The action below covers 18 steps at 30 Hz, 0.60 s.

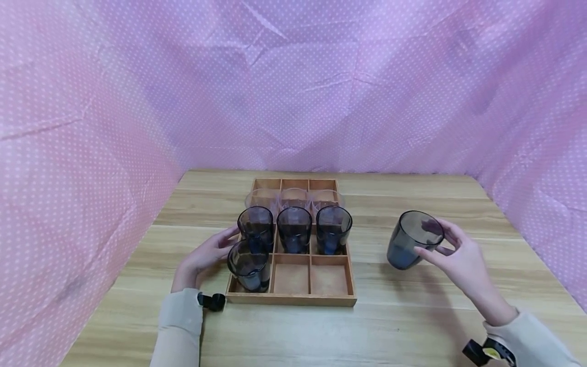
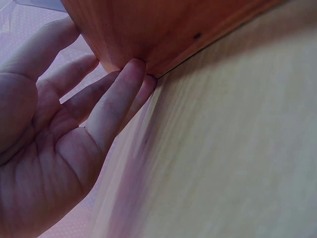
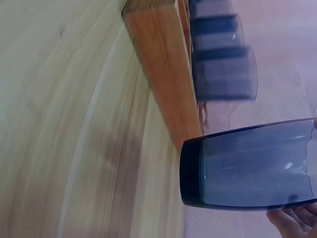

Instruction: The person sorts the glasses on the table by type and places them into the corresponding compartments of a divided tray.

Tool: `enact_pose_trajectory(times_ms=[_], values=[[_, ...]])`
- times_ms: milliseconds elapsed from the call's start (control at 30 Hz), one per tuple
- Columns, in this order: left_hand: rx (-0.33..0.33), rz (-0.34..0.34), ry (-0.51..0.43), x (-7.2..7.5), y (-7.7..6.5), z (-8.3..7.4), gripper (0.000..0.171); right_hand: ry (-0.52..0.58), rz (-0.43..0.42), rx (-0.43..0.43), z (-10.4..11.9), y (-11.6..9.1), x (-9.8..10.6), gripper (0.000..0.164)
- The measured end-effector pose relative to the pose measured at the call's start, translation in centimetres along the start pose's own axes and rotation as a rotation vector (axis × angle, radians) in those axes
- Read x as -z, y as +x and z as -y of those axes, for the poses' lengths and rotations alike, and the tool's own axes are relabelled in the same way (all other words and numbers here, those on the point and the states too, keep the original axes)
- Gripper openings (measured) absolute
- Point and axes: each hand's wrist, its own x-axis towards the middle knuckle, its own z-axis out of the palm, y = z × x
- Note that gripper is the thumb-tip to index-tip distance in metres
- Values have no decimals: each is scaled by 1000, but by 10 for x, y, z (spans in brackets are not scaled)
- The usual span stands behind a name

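To the right of the wooden tray, my right hand (image 1: 463, 260) grips a smoky grey drinking glass (image 1: 408, 244) near its rim. The glass leans and is held above the table, its thick dark base (image 3: 192, 172) showing in the right wrist view. My left hand (image 1: 213, 252) rests with its fingertips against the left side of the compartmented tray (image 1: 293, 300); in the left wrist view the fingers (image 2: 116, 106) lie fairly straight on the wood. Three dark glasses stand in a row across the tray, and another dark glass (image 1: 249, 267) sits in its front left compartment.
Behind the dark glasses, three clear glasses (image 1: 294, 196) stand in the tray. The front middle compartment (image 1: 291, 275) and front right compartment (image 1: 329, 277) show bare bottoms. A pink dotted cloth (image 1: 293, 102) hangs around the wooden table (image 1: 293, 336).
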Motion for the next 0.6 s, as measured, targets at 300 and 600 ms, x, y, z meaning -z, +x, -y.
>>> enact_pose_trajectory(times_ms=[300,600], values=[[16,-5,3,-1,-1,1,70,62,105,93,25,-11,-22,63],[26,-18,5,0,-1,0,70,107,189,110,42,-14,-52,65]])
